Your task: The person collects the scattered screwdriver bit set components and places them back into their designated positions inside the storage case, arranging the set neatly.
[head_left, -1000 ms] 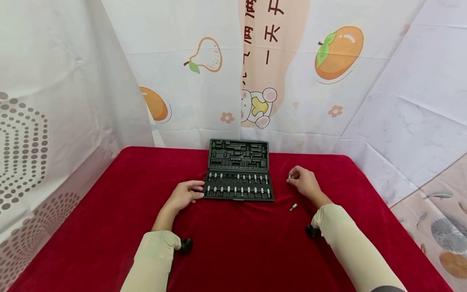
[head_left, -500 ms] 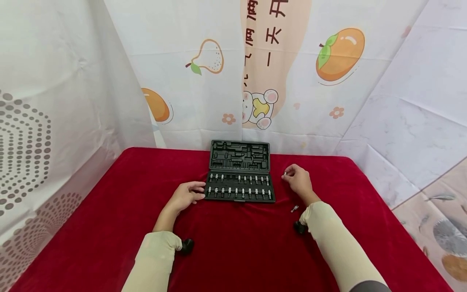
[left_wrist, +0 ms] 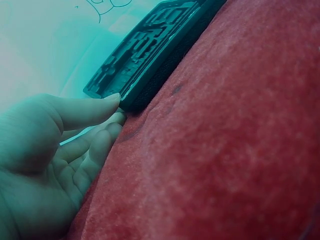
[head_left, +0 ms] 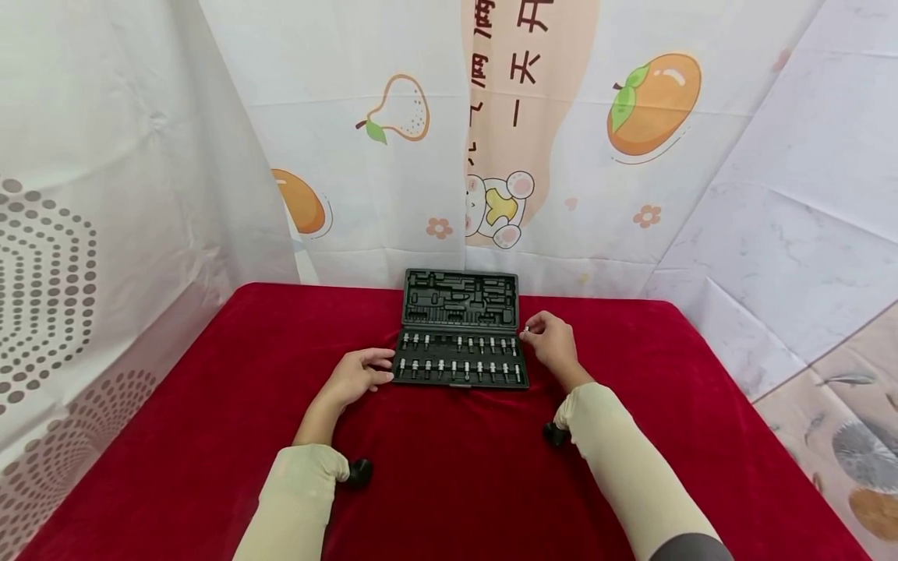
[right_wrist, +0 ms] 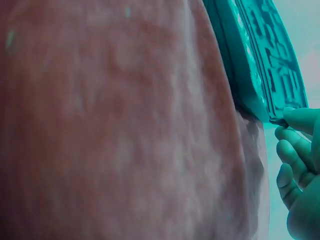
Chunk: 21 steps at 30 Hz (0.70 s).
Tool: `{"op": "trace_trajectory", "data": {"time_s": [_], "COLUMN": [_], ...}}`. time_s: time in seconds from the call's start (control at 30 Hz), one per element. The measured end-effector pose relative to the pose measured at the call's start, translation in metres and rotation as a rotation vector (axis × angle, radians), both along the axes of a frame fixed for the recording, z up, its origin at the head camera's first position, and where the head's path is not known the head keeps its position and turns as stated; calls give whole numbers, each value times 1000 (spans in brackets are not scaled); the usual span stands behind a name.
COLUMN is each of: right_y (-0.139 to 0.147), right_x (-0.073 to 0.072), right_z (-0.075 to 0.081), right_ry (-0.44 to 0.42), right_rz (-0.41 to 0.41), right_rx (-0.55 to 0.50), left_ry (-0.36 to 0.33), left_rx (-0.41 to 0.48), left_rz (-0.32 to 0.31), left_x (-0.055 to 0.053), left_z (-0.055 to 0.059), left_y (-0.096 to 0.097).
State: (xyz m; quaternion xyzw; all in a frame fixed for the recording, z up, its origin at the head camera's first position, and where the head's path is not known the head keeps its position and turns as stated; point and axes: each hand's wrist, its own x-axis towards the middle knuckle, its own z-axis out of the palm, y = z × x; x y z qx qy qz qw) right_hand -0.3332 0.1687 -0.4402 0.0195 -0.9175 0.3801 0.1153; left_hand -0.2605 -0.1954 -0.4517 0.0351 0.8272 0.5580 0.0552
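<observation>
An open black socket case (head_left: 459, 354) lies on the red cloth, its moulded lid (head_left: 461, 300) tipped back. Two rows of silver-topped bit sockets (head_left: 466, 370) stand in it, with a gap in the back row left of centre. My left hand (head_left: 356, 375) rests at the case's left side, thumb at the front corner in the left wrist view, fingers loosely bent beside it. My right hand (head_left: 553, 343) pinches a small bit socket (right_wrist: 278, 121) between thumb and fingertips, right at the case's right edge; most of it is hidden by the fingers.
Red velvet cloth (head_left: 449, 467) covers the table. Behind the case hangs a white printed curtain (head_left: 351, 195), and pale sheets (head_left: 793, 234) close off the sides. A dark wrist camera (head_left: 359, 473) sits at the left cuff.
My right hand has moved left with the bit socket, from the open cloth to the case's right edge. The loose bit socket on the cloth is now hidden behind my right arm. My left hand stays put.
</observation>
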Motion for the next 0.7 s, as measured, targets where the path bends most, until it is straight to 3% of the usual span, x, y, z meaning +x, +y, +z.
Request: {"op": "trace_trajectory", "data": {"time_s": [0.7], "right_y": [-32], "right_x": [0], "right_z": [-1], "right_ry": [9], "right_rz": [23], "right_rx": [-28], "left_ry": [1], "left_rx": [1], "left_rz": [2], "left_x": [1], "left_z": [2], "left_y": [0]}}
